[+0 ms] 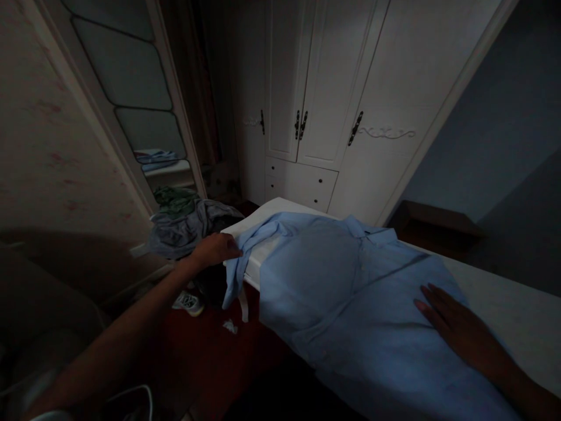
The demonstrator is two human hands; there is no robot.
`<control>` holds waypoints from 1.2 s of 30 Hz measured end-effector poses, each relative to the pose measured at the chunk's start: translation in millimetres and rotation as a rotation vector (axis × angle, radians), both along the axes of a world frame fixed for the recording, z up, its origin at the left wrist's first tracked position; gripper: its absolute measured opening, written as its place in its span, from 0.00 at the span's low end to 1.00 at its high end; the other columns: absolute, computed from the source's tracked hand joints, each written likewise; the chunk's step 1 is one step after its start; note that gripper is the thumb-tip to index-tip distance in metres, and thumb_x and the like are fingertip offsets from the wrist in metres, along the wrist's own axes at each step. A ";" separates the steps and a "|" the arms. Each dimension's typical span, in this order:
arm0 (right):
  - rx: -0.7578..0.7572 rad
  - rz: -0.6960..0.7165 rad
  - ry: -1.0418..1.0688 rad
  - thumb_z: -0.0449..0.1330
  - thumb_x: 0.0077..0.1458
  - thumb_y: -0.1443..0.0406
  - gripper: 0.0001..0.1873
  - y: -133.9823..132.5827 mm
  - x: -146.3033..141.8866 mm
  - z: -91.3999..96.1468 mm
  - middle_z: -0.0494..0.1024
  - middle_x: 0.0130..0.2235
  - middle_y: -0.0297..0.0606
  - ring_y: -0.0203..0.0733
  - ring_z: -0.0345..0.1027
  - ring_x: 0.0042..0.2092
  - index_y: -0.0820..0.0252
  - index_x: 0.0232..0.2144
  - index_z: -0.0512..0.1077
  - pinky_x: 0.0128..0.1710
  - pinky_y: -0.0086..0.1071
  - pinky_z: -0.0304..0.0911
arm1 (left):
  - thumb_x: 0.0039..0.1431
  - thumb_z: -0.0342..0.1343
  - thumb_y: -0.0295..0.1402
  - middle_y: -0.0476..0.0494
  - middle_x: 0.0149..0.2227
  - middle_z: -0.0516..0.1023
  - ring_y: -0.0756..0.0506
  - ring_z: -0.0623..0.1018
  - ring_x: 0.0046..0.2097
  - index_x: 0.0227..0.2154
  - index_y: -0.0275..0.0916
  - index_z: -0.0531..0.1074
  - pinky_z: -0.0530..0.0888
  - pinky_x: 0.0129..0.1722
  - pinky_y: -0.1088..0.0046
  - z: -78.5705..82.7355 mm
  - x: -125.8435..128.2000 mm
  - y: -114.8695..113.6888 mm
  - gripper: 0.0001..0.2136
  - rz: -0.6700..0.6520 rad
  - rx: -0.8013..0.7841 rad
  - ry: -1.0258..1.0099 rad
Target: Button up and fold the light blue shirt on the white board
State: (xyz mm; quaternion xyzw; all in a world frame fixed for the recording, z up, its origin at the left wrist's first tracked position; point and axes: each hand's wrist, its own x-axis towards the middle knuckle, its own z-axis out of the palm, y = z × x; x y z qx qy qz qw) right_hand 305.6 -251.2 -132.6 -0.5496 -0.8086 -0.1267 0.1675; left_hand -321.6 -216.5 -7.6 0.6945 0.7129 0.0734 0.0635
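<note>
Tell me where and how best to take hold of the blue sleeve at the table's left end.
Probably by its hanging end, coming from the left: it droops past the edge of the white table, clear of the top, so it could be pinched from both faces. Much of the shirt lies spread over the table, likely harder to get under.

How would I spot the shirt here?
Find the white wardrobe, then the white tabletop before it. The shirt lies spread there, left hand at a sleeve, right hand on it. Unlike the heaped grey and green clothes, it's light blue.
</note>
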 end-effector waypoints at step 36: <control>-0.410 0.289 1.100 0.66 0.51 0.51 0.46 -61.1 -201.1 150.9 0.68 0.60 0.48 0.53 0.70 0.54 0.47 0.66 0.51 0.45 0.47 0.73 | 0.59 0.51 0.26 0.54 0.14 0.63 0.56 0.63 0.15 0.22 0.36 0.63 0.62 0.18 0.81 180.0 227.8 33.5 0.10 -0.271 -0.131 -1.420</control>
